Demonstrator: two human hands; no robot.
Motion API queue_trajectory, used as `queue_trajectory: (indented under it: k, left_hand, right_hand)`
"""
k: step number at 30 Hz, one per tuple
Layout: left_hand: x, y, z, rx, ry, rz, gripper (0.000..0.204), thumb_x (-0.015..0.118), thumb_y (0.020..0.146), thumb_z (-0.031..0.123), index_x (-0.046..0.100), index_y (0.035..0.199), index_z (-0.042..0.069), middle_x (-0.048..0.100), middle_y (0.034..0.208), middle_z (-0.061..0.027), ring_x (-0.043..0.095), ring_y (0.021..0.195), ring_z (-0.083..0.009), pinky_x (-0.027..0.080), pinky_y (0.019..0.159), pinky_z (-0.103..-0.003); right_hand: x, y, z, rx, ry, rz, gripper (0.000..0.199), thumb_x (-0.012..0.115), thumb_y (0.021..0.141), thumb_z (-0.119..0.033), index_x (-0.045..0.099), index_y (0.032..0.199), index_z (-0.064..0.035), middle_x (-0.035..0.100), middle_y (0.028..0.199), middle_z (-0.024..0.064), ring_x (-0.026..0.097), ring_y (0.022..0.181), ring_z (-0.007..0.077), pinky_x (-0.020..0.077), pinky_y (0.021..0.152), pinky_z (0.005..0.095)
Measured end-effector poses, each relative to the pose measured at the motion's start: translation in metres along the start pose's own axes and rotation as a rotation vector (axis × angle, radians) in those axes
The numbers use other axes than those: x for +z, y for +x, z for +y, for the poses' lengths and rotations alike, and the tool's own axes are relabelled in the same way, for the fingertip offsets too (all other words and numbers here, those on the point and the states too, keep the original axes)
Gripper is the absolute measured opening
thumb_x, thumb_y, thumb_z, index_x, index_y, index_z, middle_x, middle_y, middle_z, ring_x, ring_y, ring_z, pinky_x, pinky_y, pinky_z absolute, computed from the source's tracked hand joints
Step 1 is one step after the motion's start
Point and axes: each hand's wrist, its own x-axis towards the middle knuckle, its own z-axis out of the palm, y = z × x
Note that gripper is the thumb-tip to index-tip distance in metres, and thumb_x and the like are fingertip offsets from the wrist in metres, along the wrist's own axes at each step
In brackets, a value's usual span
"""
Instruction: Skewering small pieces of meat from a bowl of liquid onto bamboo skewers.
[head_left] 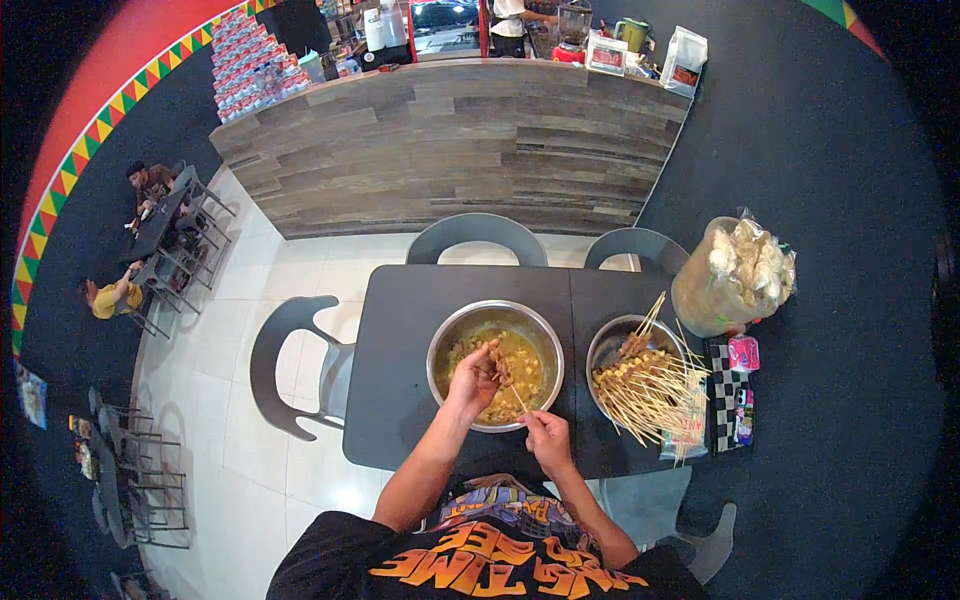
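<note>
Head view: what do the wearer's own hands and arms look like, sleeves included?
The left hand and right hand are ungloved, and both forearms are bare. The black shirt has short sleeves and large orange lettering, with a multicoloured print beside it.

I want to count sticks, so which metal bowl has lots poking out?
The smaller bowl on the right: a big bunch of sticks sticks out over its rim. The bigger bowl holds yellowish sauce, with the person's left hand over it.
</note>
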Motion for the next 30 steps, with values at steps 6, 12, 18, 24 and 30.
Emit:
queue_trajectory:
  k: [6, 12, 18, 24, 30]
  left_hand:
    - [-0.007, 0.004, -0.001, 0.019, 0.003, -0.016, 0.022, 0.052, 0.085, 0.02, 0.058, 0.103, 0.008, 0.063, 0.092, -0.0056, 0.057, 0.082, -0.016, 0.042, 0.077, -0.029]
    - [-0.009, 0.008, -0.005, 0.126, 0.082, -0.078, 0.026, 0.052, 0.087, 0.021, 0.056, 0.107, 0.006, 0.061, 0.094, -0.0045, 0.055, 0.085, -0.0125, 0.042, 0.077, -0.028]
    - [-0.003, 0.001, -0.008, 0.199, 0.117, -0.05, 0.028, 0.052, 0.087, 0.018, 0.054, 0.109, 0.002, 0.061, 0.095, -0.006, 0.056, 0.088, -0.0134, 0.043, 0.078, -0.029]
    - [-0.007, 0.001, -0.005, 0.244, 0.185, -0.125, 0.033, 0.053, 0.086, 0.012, 0.05, 0.116, -0.002, 0.059, 0.104, -0.0104, 0.056, 0.093, -0.0182, 0.045, 0.08, -0.03]
    - [-0.014, 0.009, -0.011, 0.29, 0.18, -0.089, 0.033, 0.053, 0.085, 0.007, 0.049, 0.116, -0.003, 0.058, 0.106, -0.0101, 0.055, 0.095, -0.018, 0.045, 0.081, -0.031]
  right_hand:
    - [0.0, 0.0, 0.004, -0.043, -0.022, 0.015, 0.02, 0.05, 0.088, -0.014, 0.06, 0.081, 0.0017, 0.04, 0.049, -0.0049, 0.032, 0.037, 0.0025, 0.0239, 0.036, 0.02]
    - [-0.002, 0.002, 0.007, -0.08, -0.078, 0.027, 0.02, 0.049, 0.088, -0.014, 0.06, 0.081, 0.0016, 0.04, 0.048, -0.0052, 0.032, 0.037, 0.0023, 0.023, 0.035, 0.0202]
    - [-0.002, 0.003, 0.01, -0.1, -0.127, 0.066, 0.02, 0.051, 0.086, -0.013, 0.064, 0.079, 0.0005, 0.05, 0.058, -0.0046, 0.041, 0.051, 0.0026, 0.0323, 0.046, 0.0207]
    - [0.001, 0.001, 0.003, -0.039, 0.006, 0.038, 0.02, 0.049, 0.088, -0.014, 0.059, 0.081, 0.0019, 0.039, 0.048, -0.0051, 0.031, 0.037, 0.003, 0.0236, 0.036, 0.0213]
    - [0.004, -0.003, -0.008, 0.065, 0.106, 0.002, 0.019, 0.048, 0.089, -0.014, 0.057, 0.082, 0.002, 0.033, 0.046, -0.0064, 0.026, 0.035, 0.0028, 0.0212, 0.036, 0.0214]
